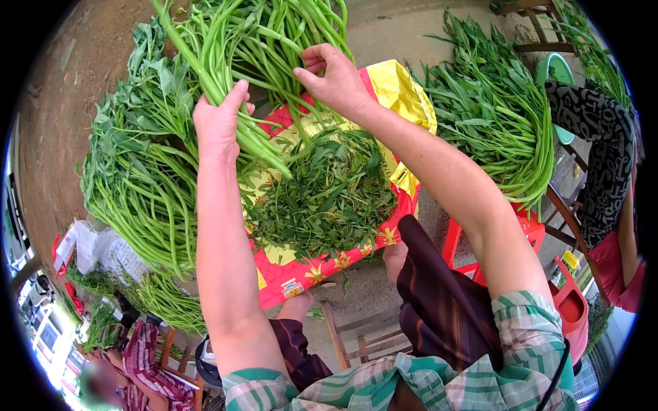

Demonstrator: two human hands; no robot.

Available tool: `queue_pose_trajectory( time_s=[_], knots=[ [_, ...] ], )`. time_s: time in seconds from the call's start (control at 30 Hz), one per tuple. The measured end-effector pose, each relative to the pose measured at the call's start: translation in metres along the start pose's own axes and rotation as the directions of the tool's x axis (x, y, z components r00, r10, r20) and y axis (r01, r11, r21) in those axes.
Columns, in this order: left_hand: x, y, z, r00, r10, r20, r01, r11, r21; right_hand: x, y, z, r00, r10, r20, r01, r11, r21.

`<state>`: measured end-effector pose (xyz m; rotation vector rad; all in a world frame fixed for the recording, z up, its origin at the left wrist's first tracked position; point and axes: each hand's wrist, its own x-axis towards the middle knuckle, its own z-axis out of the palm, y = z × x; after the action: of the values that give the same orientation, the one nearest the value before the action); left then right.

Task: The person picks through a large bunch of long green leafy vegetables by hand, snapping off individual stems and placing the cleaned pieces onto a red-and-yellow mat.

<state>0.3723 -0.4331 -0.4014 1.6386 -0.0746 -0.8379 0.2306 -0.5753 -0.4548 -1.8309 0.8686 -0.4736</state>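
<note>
My left hand (221,120) is closed around a bunch of long green stems (259,141), which look like water spinach. Their cut ends point down and to the right. My right hand (334,79) hovers just right of the bunch, its thumb and fingers apart; nothing shows between them. Below both hands, a heap of loose leaves and trimmings (324,195) lies on a red and yellow printed sack (321,272) spread on the ground. Beyond my hands rises a large pile of the same stems (288,31).
More leafy greens (139,169) are heaped at the left, with a white plastic bag (105,246) nearby. Another bundle (493,123) rests on a red plastic stool (527,231) at right. People sit at both sides: a patterned garment (596,154) right, a plaid one (141,359) lower left.
</note>
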Motion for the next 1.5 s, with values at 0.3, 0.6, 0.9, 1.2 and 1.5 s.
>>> queue_pose_trajectory(
  time_s=[0.3,0.6,0.9,1.2,1.5],
  knots=[
    [-0.024,0.039,0.002,0.995,0.026,0.093,-0.011,0.987,-0.162,0.007,-0.023,-0.001,0.795,-0.588,0.150,0.572,0.642,-0.511],
    [-0.087,0.175,-0.021,0.857,0.360,0.367,-0.199,0.890,-0.410,0.007,-0.020,0.020,0.819,-0.505,0.274,0.526,0.468,-0.710],
    [-0.102,0.186,-0.021,0.831,0.380,0.405,-0.235,0.902,-0.363,-0.009,-0.034,0.025,0.853,-0.505,0.135,0.465,0.615,-0.637],
    [-0.102,0.160,-0.020,0.872,0.291,0.394,-0.146,0.923,-0.357,-0.013,-0.028,0.058,0.690,-0.281,0.667,0.663,0.615,-0.428],
    [-0.116,0.120,-0.041,0.941,0.295,0.167,-0.211,0.895,-0.394,-0.003,-0.044,0.059,0.981,-0.039,0.190,0.095,0.951,-0.295]
  ],
)
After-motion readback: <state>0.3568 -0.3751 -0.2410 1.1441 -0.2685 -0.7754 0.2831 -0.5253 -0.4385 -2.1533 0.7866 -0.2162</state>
